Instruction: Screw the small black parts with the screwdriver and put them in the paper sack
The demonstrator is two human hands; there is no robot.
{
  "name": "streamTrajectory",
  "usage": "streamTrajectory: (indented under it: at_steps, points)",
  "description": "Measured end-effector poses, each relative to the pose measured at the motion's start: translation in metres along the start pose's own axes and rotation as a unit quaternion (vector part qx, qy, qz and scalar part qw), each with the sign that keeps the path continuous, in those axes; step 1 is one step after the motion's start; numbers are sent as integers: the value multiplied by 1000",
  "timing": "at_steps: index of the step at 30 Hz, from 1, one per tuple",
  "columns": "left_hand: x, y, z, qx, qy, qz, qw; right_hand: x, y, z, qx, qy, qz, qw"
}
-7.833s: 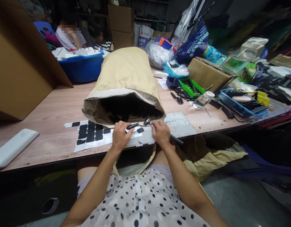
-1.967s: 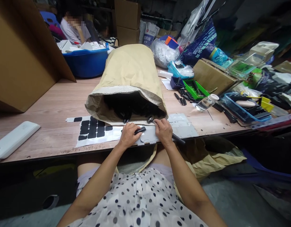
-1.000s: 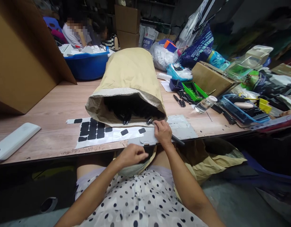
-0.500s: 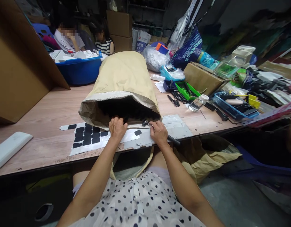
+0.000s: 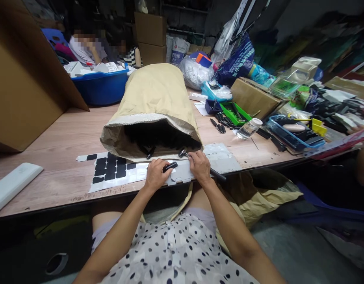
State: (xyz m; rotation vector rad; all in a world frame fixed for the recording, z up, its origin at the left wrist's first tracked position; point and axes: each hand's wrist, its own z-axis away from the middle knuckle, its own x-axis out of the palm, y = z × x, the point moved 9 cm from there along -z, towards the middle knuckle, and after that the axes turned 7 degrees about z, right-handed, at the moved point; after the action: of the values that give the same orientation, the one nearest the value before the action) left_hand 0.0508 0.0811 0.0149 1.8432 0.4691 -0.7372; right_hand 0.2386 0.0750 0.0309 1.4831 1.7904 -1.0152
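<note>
Two hands work at the near edge of the wooden table (image 5: 66, 138), just in front of the open mouth of a tan paper sack (image 5: 154, 102) lying on its side. The left hand (image 5: 156, 176) pinches a small black part (image 5: 169, 166) between thumb and fingers, holding it over a pale backing sheet (image 5: 182, 175). The right hand (image 5: 199, 167) is closed around a slim metal-tipped tool (image 5: 184, 154), whose dark handle sticks out behind the wrist. Black adhesive pads (image 5: 109, 170) sit in rows on the sheet to the left. A blue tub (image 5: 102, 88) stands behind the sack.
</note>
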Motion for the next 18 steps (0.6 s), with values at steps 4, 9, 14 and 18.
streamTrajectory:
  at_steps: [4,9,14,18]
  points:
    - [1,-3,-3,-16,-10,20,1000,-17,-12,10,3,5,-71,997]
    - [2,-5,-2,-37,-19,22,999,-38,-37,24,-10,7,-176,984]
    - [3,-4,-2,-33,-15,27,999,-43,-43,32,-8,11,-182,983]
    - [4,-5,-1,-44,-16,23,999,-37,-42,33,-5,-14,-182,983]
